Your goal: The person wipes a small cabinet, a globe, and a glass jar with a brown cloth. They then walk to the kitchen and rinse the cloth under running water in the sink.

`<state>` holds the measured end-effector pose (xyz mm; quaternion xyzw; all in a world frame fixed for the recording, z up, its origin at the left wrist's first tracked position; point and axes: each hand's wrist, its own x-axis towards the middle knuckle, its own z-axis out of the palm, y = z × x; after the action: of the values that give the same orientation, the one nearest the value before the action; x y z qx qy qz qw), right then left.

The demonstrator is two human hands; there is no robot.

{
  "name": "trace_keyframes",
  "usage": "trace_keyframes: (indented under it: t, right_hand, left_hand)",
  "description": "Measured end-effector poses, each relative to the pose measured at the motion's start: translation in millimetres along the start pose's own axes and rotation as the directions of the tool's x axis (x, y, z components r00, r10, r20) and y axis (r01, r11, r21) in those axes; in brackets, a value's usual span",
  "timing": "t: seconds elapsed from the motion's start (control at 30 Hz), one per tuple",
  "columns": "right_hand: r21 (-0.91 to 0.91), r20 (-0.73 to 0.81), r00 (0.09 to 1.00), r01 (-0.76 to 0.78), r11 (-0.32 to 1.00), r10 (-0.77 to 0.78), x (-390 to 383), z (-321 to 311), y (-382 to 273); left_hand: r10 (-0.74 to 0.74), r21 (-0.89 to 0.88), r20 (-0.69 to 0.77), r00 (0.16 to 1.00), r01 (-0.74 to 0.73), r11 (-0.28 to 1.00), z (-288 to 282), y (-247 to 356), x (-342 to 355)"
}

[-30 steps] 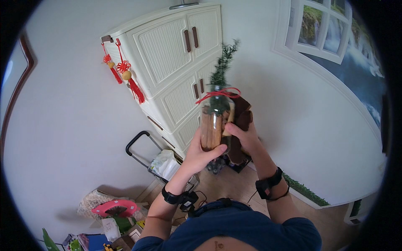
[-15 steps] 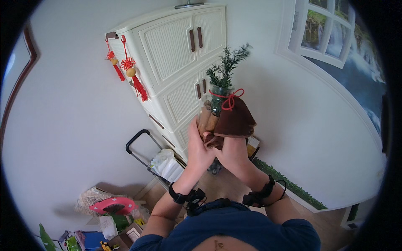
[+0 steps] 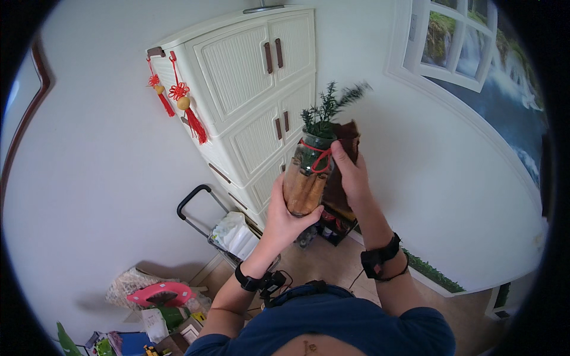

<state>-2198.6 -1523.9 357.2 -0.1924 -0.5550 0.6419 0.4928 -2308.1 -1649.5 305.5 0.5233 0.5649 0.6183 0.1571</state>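
Observation:
A glass jar [image 3: 316,140] with cinnamon sticks [image 3: 304,193] round its lower part is held up, slightly tilted, in front of the cabinet. My left hand [image 3: 286,215] is closed round its base, thumb across the front. Dark green needle-like sprigs [image 3: 323,113] rise out of its mouth, and a red string [image 3: 321,163] is tied in a bow below the rim. My right hand [image 3: 354,178] grips a dark brown cloth [image 3: 348,133] against the jar's right side, its thumb by the neck; most of its fingers are hidden behind.
A white cabinet [image 3: 234,71] with brown handles and red tassel ornaments [image 3: 183,103] stands ahead. A folding cart [image 3: 195,199] carrying white bags is beside it. Assorted things, among them a pink ring-shaped item [image 3: 161,293], are piled at lower left. A waterfall mural [image 3: 504,101] covers the right wall.
The brown cloth has gone from the jar's front to its right side and behind. My right hand has moved up and right from the base, uncovering the cinnamon sticks.

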Motion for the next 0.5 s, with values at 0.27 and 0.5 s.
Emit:
trace_keyframes:
  t: [0.27,0.5]
  right_hand:
    - [-0.496,0.080,0.990,0.139,0.857,-0.115,-49.1,34.7,14.0]
    - [-0.572,0.161,0.986,0.133,0.809,-0.049,-46.5,27.7,7.2]
  left_hand:
    - [0.046,0.151,-0.163,0.986,-0.021,0.988,-7.4,0.8,11.8]
    - [0.162,0.219,-0.140,0.977,-0.129,0.967,-7.6,-1.3,6.3]
